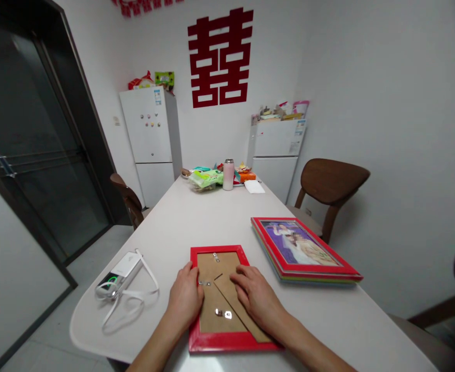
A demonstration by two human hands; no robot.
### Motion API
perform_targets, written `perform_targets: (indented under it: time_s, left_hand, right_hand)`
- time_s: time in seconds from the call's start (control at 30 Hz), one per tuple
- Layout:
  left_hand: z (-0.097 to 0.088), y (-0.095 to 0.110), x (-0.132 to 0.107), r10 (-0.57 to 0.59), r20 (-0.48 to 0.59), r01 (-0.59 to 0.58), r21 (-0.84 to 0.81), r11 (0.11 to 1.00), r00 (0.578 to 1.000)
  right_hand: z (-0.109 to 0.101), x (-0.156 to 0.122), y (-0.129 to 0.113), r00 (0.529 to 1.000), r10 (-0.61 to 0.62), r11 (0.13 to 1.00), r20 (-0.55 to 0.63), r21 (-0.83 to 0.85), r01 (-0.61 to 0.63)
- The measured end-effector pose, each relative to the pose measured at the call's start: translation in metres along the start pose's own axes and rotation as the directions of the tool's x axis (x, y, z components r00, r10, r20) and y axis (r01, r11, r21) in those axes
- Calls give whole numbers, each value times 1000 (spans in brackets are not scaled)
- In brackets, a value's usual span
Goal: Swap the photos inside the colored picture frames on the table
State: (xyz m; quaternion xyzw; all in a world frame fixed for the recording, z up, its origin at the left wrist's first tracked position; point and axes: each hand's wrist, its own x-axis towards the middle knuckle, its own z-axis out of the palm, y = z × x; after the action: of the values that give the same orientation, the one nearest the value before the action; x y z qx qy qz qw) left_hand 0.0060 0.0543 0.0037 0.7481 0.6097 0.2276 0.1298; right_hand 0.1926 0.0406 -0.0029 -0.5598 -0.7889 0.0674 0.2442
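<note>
A red picture frame (215, 343) lies face down on the table in front of me, its brown backing board (208, 263) showing. Small metal clips sit on the board, and a slanted stand leg (231, 305) is set in it. My left hand (186, 292) is closed on the frame's left edge, thumb on the near side and other fingers partly hidden. Over the right edge lies my right hand (256, 294), its bent fingertips pressing on the board and stand leg. To the right, a stack of frames is topped by a red-framed photo (301, 243).
A white device with a cord (122, 274) lies on the left of the white table (165, 232). At the far end stand a pink bottle (228, 175), a green bag (206, 178) and other packets. Brown chairs (330, 181) flank the table; two refrigerators (150, 129) stand behind.
</note>
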Motion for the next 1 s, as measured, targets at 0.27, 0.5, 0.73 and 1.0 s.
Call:
perform_targets:
  time_s: [0.27,0.5,0.73,1.0]
  left_hand:
    - [9,1,13,-7,3,7,31,999,1000]
    - [9,-2,-4,10,-36,-13,-76,997,999]
    - [20,-7,-8,-38,-74,23,-190,981,997]
    - [20,-10,-7,-37,-102,8,-271,962,994]
  right_hand:
    - [0,3,-1,998,-14,1000,55,19,13]
    - [9,39,-5,997,47,995,61,-90,-41]
    - [28,70,-10,993,112,985,40,-135,-106]
    - [4,46,-17,996,14,999,85,-53,-9]
